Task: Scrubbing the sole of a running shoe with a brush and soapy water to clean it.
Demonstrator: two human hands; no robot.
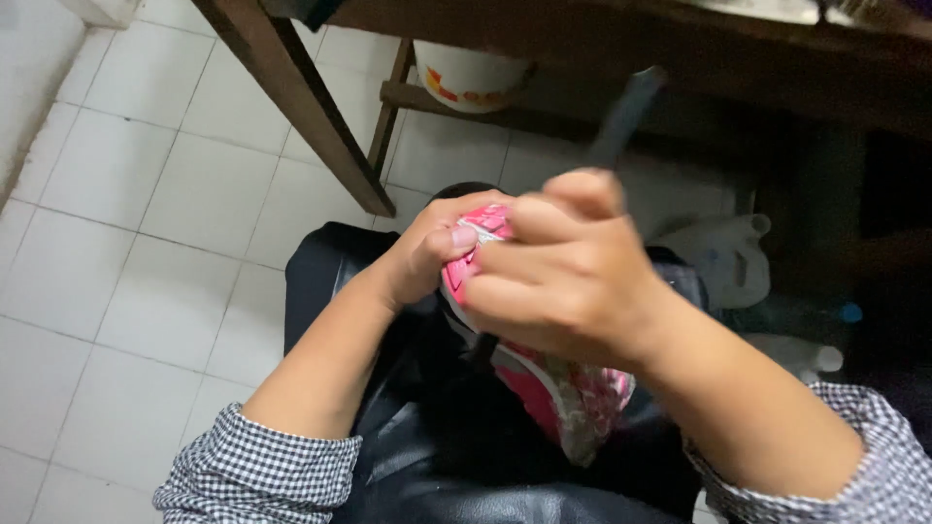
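A pink and white shoe rests on my lap, over a black glossy apron. My left hand grips the shoe's front end, thumb pressed on its pink sole. My right hand is closed over the shoe from above and holds a thin dark tool whose blurred handle sticks up past the fingers. Its tip is hidden between hand and shoe. Both sleeves are black-and-white checked.
A dark wooden table leg slants down ahead, with a crossbar and a white bucket behind it. White plastic jugs stand on the right under the table. White floor tiles fill the left.
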